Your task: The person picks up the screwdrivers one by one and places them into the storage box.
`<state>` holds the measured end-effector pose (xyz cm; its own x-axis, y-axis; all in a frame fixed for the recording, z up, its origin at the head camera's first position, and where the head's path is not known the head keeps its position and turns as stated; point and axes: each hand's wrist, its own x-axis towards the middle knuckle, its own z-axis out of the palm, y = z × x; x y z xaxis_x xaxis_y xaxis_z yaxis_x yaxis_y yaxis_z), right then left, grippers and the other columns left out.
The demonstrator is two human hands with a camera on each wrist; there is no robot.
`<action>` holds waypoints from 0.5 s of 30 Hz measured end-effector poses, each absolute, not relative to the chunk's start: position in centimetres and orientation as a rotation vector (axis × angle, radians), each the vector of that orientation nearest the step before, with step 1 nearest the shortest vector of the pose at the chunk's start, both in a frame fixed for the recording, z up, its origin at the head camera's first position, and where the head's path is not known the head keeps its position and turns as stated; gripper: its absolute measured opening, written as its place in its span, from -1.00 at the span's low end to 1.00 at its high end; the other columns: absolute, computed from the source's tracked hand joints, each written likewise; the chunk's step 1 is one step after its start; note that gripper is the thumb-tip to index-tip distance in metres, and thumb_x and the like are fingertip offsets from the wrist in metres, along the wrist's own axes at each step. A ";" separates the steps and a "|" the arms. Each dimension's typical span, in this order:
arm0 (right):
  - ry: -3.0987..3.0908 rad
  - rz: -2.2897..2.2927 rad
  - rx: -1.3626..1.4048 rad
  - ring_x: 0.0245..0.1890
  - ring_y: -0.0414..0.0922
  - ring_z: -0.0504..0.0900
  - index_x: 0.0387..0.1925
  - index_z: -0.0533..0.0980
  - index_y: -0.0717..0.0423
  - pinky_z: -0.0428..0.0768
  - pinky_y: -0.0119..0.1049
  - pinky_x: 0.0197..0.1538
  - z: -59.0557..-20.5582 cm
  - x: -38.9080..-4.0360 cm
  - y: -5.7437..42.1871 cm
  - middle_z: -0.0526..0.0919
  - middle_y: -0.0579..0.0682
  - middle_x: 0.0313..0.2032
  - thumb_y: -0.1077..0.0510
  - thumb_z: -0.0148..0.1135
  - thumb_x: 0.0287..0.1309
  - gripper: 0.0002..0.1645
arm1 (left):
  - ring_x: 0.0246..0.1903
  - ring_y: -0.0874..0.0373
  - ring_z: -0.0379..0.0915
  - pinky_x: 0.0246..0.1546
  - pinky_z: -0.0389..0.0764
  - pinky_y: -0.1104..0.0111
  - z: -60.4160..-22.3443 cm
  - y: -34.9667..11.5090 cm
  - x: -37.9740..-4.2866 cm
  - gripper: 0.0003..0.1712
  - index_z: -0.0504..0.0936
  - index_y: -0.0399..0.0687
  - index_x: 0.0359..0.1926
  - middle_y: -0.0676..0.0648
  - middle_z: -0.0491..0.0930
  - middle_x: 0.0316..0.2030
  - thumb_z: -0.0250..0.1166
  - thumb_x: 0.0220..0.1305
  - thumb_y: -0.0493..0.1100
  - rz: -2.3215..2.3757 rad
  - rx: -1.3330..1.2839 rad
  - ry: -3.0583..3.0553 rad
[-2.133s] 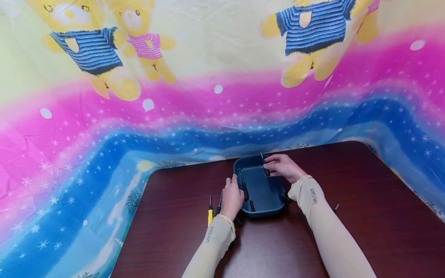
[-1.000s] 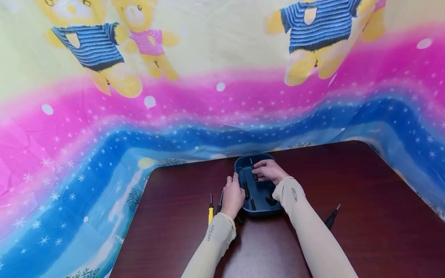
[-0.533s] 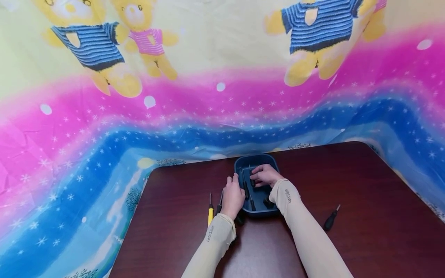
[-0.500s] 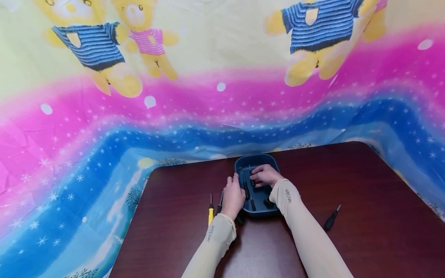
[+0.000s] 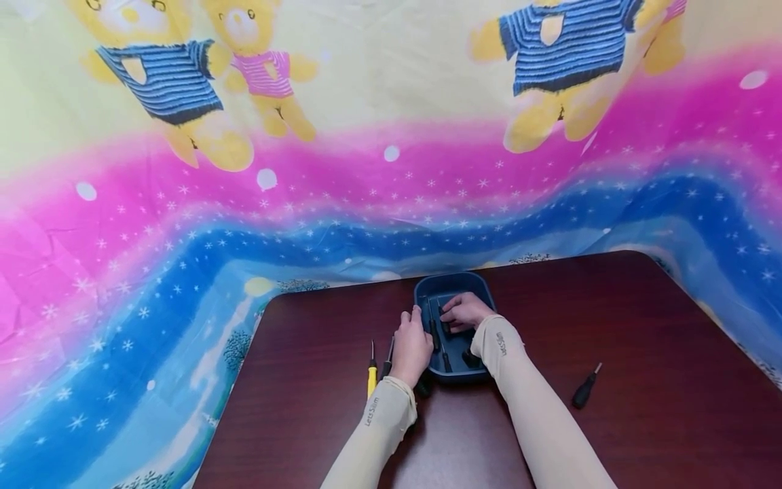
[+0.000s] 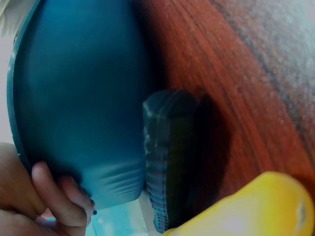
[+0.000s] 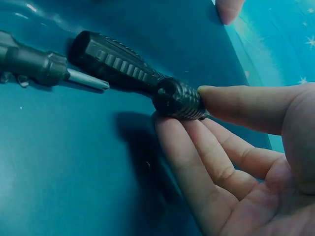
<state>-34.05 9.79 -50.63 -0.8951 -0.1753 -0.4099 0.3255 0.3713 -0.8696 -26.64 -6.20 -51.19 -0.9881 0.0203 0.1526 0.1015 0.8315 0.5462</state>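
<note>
A dark blue plastic tray stands near the back of the table. My left hand grips its left wall, with fingertips bent against the outside in the left wrist view. Inside the tray, my right hand pinches a black screwdriver by its ribbed handle between thumb and fingers, low over the floor. Another black screwdriver lies along the tray's left side, right beside the held one. A smaller black screwdriver lies nearer the front. Close to my right cuff is a black handle, partly hidden.
Left of the tray lie a yellow screwdriver and a black-handled one, partly behind my left arm. A black handle shows by the tray's front left corner. Farther right lies a black screwdriver. A printed curtain hangs behind the table.
My right hand has moved left and down into the tray with the screwdriver, toward the one at the left side. The left hand has kept its hold on the tray.
</note>
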 end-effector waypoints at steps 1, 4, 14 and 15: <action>2.201 -1.538 0.129 -0.15 -0.02 0.77 0.17 0.56 0.33 0.78 -0.21 -0.12 -50.6 -34.0 9.7 0.63 0.26 0.09 0.26 0.28 0.37 -0.61 | -0.14 -0.19 0.69 -0.01 0.73 0.00 -51.2 -6.2 -26.6 -0.32 0.36 -0.29 0.49 -0.33 0.52 0.18 0.29 0.40 -0.30 -0.863 -0.098 -2.869; 2.211 -1.522 0.111 -0.11 0.01 0.76 0.17 0.56 0.36 0.78 -0.22 -0.12 -50.5 -33.9 9.5 0.66 0.26 0.07 0.27 0.27 0.37 -0.61 | -0.15 -0.18 0.69 -0.03 0.74 0.01 -51.2 -6.3 -26.7 -0.32 0.35 -0.28 0.49 -0.33 0.52 0.18 0.29 0.41 -0.30 -0.857 -0.096 -2.869; 2.254 -1.459 0.101 -0.25 -0.07 0.76 0.11 0.58 0.38 0.78 -0.23 -0.20 -51.2 -34.2 9.1 0.69 0.24 -0.02 0.29 0.32 0.33 -0.63 | -0.19 -0.17 0.70 -0.08 0.75 0.04 -51.2 -6.3 -26.7 -0.32 0.35 -0.27 0.49 -0.33 0.52 0.18 0.29 0.40 -0.29 -0.834 -0.112 -2.870; 2.258 -1.451 0.106 -0.28 -0.08 0.76 0.11 0.58 0.38 0.78 -0.24 -0.21 -51.3 -34.3 9.0 0.69 0.25 -0.02 0.28 0.34 0.31 -0.62 | -0.19 -0.16 0.71 -0.08 0.75 0.05 -51.2 -6.3 -26.7 -0.32 0.36 -0.27 0.49 -0.33 0.53 0.18 0.30 0.40 -0.28 -0.830 -0.114 -2.870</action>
<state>-34.29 8.99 -51.27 -0.8952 -0.1746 -0.4101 0.3005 0.4432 -0.8446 -26.72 -6.30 -51.22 -0.9857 0.0308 0.1658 0.1146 0.8439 0.5241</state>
